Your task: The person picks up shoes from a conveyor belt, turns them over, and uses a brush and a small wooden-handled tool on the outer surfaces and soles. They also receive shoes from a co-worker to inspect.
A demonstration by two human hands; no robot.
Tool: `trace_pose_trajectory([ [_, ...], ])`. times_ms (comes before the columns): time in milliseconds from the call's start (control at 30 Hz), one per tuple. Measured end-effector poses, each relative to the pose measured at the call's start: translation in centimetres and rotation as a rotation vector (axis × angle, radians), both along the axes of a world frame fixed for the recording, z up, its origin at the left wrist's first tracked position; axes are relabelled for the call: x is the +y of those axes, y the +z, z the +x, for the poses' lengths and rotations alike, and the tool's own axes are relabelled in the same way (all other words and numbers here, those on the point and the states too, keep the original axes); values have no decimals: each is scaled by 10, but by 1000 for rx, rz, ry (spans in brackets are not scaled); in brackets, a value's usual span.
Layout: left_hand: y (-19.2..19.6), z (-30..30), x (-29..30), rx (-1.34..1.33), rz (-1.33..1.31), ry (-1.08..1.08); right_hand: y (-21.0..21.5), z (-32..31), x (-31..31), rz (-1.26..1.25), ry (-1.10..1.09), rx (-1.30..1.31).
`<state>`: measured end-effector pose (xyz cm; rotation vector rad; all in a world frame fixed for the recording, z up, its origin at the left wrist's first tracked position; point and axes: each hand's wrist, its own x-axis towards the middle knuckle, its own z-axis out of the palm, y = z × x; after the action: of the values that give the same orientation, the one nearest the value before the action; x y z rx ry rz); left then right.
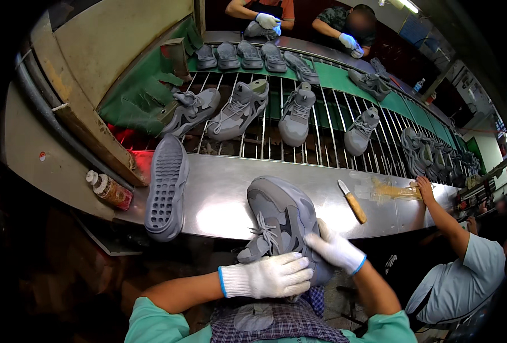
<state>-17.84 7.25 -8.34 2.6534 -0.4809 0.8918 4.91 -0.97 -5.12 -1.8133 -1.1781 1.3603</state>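
A grey lace-up shoe [281, 211] rests with its toe on the metal bench edge and its heel toward me. My left hand [270, 275], in a white knit glove with a blue cuff edge, lies across the heel end with its fingers together against the shoe. Gripping the right side near the sole is my right hand [334, 248], gloved the same way, thumb on the upper. A loose grey sole [167, 186], its waffle-like cavities facing up, lies to the left. Right of the shoe is a knife [352, 201] with a wooden handle.
Beyond the metal ledge [225, 166], a rod rack [322, 128] carries several grey shoes [296, 117]. More soles [247, 55] line a green strip behind. A bottle [109, 190] stands left. One co-worker's hand [426, 190] touches the bench at right; two people work across.
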Motion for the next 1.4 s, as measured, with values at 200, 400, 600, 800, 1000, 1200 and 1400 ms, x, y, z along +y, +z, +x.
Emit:
trace_pose_trajectory([
  [200,50,-9,-10,-21,-24,-94,-92,-19,-79,121,-259,464],
  [400,15,-6,63,-140,-706,759,-110,-46,-84,322,-212,481],
  [600,-24,14,74,310,-1464,421,-125,-45,-85,322,-201,221],
  [800,37,22,51,299,-1363,225,-83,-32,-85,441,-169,134],
  [1000,34,26,34,228,-1312,278,-116,-49,-90,596,-282,261],
  [1200,48,20,29,153,-1121,287,-119,-59,-92,533,-357,428],
  [1400,60,27,50,382,-984,175,-166,-62,-113,408,-430,724],
])
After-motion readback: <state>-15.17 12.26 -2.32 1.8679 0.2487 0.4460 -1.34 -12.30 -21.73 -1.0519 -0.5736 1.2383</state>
